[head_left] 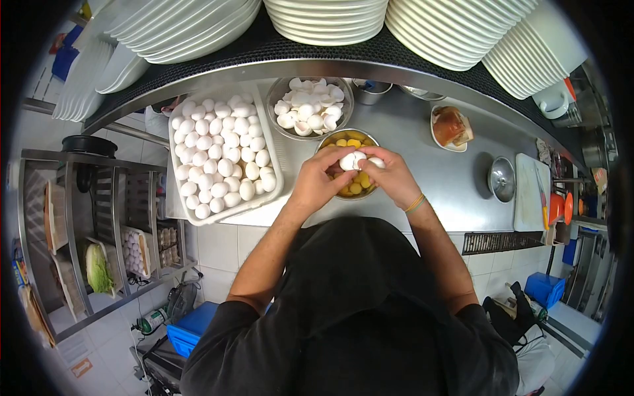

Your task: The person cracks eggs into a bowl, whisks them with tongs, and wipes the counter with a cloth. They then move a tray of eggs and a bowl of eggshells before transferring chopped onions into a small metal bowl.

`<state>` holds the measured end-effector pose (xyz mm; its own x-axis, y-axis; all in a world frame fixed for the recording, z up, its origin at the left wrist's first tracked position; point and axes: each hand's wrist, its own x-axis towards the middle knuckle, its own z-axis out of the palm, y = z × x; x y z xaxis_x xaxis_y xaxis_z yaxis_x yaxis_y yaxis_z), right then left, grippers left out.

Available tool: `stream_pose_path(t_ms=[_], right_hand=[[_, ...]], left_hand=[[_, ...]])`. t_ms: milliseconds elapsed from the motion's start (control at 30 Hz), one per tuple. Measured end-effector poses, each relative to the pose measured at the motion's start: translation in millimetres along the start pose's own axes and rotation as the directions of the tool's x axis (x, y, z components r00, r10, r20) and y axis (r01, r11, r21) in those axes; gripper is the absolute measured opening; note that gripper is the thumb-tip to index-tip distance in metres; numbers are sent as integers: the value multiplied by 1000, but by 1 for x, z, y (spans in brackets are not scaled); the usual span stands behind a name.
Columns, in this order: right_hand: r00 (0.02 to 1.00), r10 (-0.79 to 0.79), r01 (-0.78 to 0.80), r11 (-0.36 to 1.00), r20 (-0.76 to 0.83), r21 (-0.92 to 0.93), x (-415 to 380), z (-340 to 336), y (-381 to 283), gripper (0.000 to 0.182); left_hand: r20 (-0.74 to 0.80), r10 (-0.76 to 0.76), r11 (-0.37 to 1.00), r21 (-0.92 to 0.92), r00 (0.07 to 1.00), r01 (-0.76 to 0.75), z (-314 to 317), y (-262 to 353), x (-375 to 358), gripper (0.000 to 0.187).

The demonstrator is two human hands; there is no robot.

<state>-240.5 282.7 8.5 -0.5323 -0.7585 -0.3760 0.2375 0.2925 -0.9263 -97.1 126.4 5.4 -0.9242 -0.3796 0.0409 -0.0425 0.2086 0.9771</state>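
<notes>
Stainless-steel counter (456, 188) fills the middle of a tiled kitchen, with a metal shelf (277, 68) of stacked white plates (327, 23) running across its far side. Take the yolk bowl (367, 139) as the landmark: a round metal bowl holding many deep-yellow yolks (356, 188) in clear liquid. Right above it is a white egg (350, 162), smooth-shelled, with a dark, jagged mark on its side. Left hand (318, 175) and right hand (392, 177) both curl inward, fingertips closed on this egg from either side; the right also has a second white piece (376, 162) — whole egg or shell, I cannot tell.

Lettering on an orange-and-white sign (82, 367), low and far left of the yolk bowl, is too small to read.

Left of the yolk bowl, a white tray (244, 205) is heaped with white eggs (214, 152); just beyond the bowl, leftward, a wider bowl (307, 137) brims with broken shells (310, 102). To its right are a white dish (456, 146) of browned food, another metal bowl (502, 179) and, farthest, a cutting board (528, 188) with a knife (541, 191). Fingers hide part of the yolk bowl — and the shelf cuts across the containers behind.
</notes>
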Motion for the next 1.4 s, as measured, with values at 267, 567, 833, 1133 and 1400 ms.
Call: stream_pose_path(t_ms=[267,567,833,1133,1400], right_hand=[[999,30,-31,997,23,72,4,-5,14,35],[998,-64,64,998,9,-14,1,-8,10,32],[903,-430,326,656,19,-681,0,-10,2,36],[846,-526,309,358,83,-881,25,0,-20,39],[887,-454,214,250,81,-944,132,43,-61,52]], left_hand=[[8,-67,982,-179,998,67,2,-16,-1,48],[18,-42,998,-52,999,43,-4,-8,-1,50],[31,177,918,355,984,-176,-7,-8,0,48],[-154,196,658,752,968,-13,-34,-20,15,47],[-395,1,755,603,919,258,-80,-78,82,60]])
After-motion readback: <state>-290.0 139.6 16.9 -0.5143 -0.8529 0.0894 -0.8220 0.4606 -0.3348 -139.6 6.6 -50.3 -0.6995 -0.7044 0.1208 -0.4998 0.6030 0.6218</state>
